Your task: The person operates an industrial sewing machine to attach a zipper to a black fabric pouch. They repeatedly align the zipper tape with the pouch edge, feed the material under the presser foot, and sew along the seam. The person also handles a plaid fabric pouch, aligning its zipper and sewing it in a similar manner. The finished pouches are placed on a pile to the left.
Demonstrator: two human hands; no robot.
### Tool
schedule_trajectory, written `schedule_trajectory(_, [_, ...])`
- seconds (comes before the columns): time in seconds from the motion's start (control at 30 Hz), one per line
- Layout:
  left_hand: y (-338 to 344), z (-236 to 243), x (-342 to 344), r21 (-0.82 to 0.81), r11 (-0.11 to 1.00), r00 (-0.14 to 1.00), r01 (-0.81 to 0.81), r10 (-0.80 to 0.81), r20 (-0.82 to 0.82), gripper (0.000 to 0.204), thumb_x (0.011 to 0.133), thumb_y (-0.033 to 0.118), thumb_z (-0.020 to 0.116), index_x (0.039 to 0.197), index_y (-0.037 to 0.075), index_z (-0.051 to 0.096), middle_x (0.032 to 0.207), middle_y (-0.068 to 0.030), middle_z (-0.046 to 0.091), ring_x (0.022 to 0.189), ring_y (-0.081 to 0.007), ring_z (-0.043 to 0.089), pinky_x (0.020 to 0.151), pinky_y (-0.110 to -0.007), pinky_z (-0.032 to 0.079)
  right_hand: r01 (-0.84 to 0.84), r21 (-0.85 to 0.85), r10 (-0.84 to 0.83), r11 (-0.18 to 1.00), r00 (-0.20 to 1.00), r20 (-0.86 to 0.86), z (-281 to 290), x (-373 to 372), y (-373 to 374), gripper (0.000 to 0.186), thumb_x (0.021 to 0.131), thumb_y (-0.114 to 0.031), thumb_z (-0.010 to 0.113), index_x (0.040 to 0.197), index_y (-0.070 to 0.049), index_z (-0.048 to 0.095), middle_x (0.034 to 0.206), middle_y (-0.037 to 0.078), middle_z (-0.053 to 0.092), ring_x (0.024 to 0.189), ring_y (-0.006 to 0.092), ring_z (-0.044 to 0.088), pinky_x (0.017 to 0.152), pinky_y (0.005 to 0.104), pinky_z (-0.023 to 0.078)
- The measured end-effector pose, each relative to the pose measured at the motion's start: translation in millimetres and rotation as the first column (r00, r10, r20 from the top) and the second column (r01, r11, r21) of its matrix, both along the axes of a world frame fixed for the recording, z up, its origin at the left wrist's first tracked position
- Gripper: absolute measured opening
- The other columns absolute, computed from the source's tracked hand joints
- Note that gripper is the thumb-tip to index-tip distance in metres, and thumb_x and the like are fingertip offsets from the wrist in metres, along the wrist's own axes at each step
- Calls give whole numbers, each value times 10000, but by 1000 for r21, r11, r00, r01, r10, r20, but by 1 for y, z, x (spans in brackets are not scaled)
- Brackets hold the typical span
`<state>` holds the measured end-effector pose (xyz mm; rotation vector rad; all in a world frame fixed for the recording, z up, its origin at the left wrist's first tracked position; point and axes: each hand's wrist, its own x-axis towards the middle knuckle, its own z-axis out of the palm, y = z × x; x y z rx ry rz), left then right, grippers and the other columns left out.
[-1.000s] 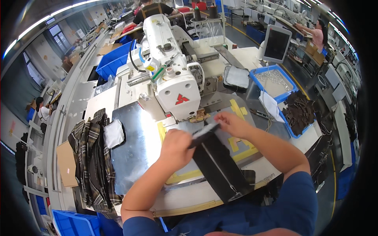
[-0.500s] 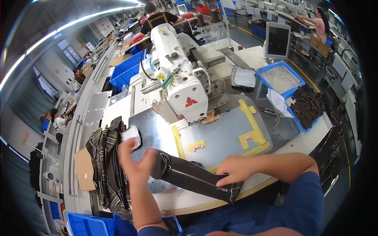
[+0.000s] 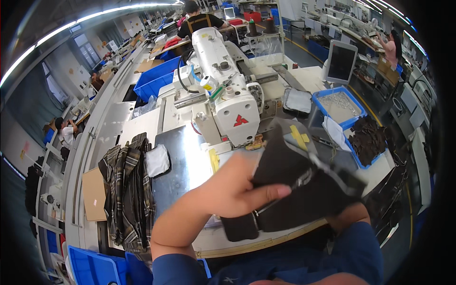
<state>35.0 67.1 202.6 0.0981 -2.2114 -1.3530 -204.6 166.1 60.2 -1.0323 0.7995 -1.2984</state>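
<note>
A dark brown fabric piece point(image 3: 294, 190) is raised in front of me, partly blurred, with a pale line along it and a lighter fold at its right. My left hand point(image 3: 242, 187) is closed on its left part, the thumb lying across the front. My right forearm comes up behind the fabric's lower right, and that hand is hidden by it. Just beyond the fabric stands a white sewing machine point(image 3: 228, 95), its metal bed plate point(image 3: 178, 147) partly covered.
Plaid fabric pieces point(image 3: 126, 190) hang over the table's left side by a white pad point(image 3: 157, 160) and a cardboard piece point(image 3: 94, 194). At right are a blue tray point(image 3: 339, 92) of metal rings, a pile of dark scraps point(image 3: 368, 141) and a screen point(image 3: 341, 61). Co-workers sit farther off.
The fabric piece has been lifted off the table and turned. My left hand has come right and closed on it. My right hand has gone out of sight behind it.
</note>
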Motion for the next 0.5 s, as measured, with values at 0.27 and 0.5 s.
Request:
schedule_trajectory(0.27, [-12, 17, -1, 471, 864, 835, -178, 386, -392, 271, 1023, 49, 742, 1276, -38, 697, 1155, -101, 777, 1031, -152, 725, 914, -310, 576, -435, -229, 315, 871, 851, -421, 31, 15, -2, 568, 893, -80, 865, 1414, 11, 658, 1354, 146, 729, 1255, 220, 673, 1100, 393, 504])
schedule_trajectory(0.5, [-44, -15, 8, 597, 773, 819, -214, 475, -322, 317, 1038, 1, 646, 1346, -74, 638, 1203, -181, 759, 1021, -252, 772, 899, -379, 641, -469, -38, 420, 882, 820, -389, 0, 26, 3, 596, 935, -129, 847, 1465, -4, 603, 1408, 142, 701, 1282, 226, 652, 1129, 376, 480])
